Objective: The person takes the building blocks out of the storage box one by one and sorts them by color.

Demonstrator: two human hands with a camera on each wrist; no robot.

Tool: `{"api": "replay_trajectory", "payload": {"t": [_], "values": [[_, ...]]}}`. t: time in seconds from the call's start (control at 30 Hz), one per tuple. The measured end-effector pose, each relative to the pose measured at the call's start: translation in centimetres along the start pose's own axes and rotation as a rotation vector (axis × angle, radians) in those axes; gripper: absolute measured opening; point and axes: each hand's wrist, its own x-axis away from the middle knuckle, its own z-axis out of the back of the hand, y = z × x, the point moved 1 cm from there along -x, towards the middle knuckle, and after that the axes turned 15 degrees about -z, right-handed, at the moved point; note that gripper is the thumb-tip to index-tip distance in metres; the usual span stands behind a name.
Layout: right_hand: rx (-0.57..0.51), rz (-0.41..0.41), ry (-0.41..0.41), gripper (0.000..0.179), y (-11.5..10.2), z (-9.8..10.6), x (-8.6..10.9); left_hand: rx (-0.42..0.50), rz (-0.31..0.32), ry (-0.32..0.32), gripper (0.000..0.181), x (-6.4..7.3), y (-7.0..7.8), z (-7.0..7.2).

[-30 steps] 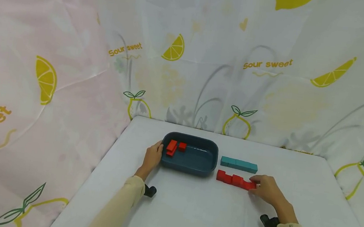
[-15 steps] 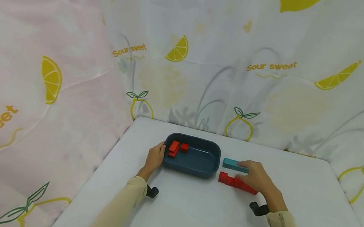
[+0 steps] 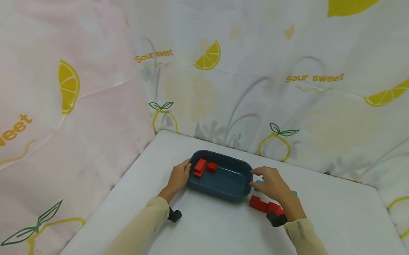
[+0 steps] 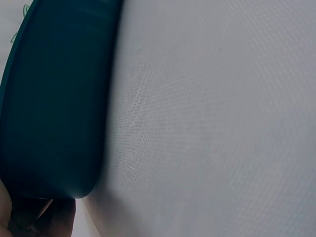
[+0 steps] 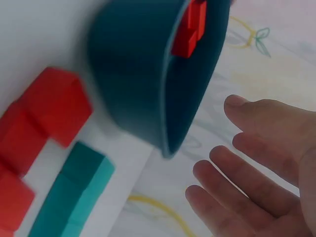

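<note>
A dark blue plastic bin [image 3: 226, 184] stands on the white table, with a few red blocks [image 3: 200, 167] in its left end. My left hand [image 3: 179, 177] holds the bin's left end; in the left wrist view its fingers [image 4: 61, 217] sit against the end wall. Fingers spread and holding nothing, my right hand [image 5: 261, 173] hovers at the bin's right end. Below and behind it lie a row of red blocks [image 5: 54, 106] and a row of teal blocks [image 5: 74, 185], both partly hidden by the hand and wrist in the head view.
The white tabletop [image 3: 214, 238] stretches in front of the bin. A lemon-print cloth [image 3: 244, 107] hangs behind and to the left of the table.
My right hand has moved left, from the right end of the red row, past the teal row, to the bin's right end. The left hand stays at the bin. The head view has shifted slightly.
</note>
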Motion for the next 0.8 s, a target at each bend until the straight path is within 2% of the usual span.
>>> {"api": "replay_trajectory", "payload": {"t": [0.2,0.33,0.57,0.8], "values": [[0.008,0.109,0.014,0.039,-2.9,-0.3,-2.5,-0.010,0.001,-0.021,0.032,-0.2,0.0,-0.4],[0.013,0.121,-0.011,0.039,-4.2,-1.0,-3.9,-0.010,-0.001,-0.014,0.031,0.2,0.4,-0.3],[0.073,0.161,-0.036,0.037,-5.3,-3.0,-6.2,-0.003,0.004,-0.014,0.032,0.8,0.5,-0.2],[0.135,0.200,-0.072,0.035,-6.4,-4.1,-8.4,0.003,-0.007,0.003,0.033,0.4,0.7,0.2]]}}
